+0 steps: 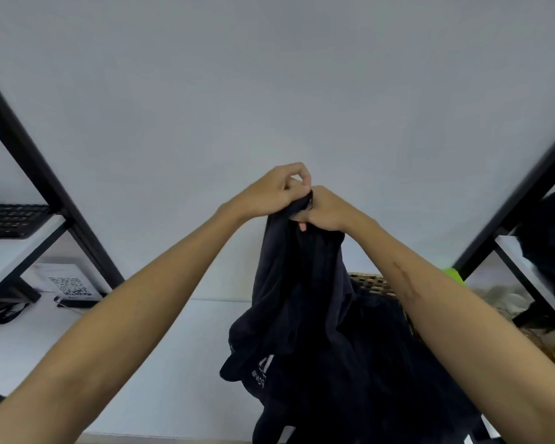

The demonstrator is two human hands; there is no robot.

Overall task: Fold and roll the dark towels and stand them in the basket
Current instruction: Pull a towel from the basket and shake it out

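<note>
1. The task is judged early: no rolled towel can be seen standing anywhere.
2. One dark towel (305, 299) is held up unfolded at centre, hanging over a dark heap.
3. The basket (374, 283), right of centre, is mostly hidden; its contents cannot be told.
4. Its top edge is pinched by the left hand (276, 190) and clutched by the right hand (326, 209), the grip closed.

the dark towel (305, 302) is showing as soft matt cloth, hanging in limp folds, with pale printed lettering near its lower edge. behind it the basket (374, 283) is looking woven and rough, in brown fibre. the shelf frame (39, 174) is appearing as smooth black metal, the tabletop (161, 363) as smooth matt white, and the keyboard (12, 219) as matt black plastic.
</note>
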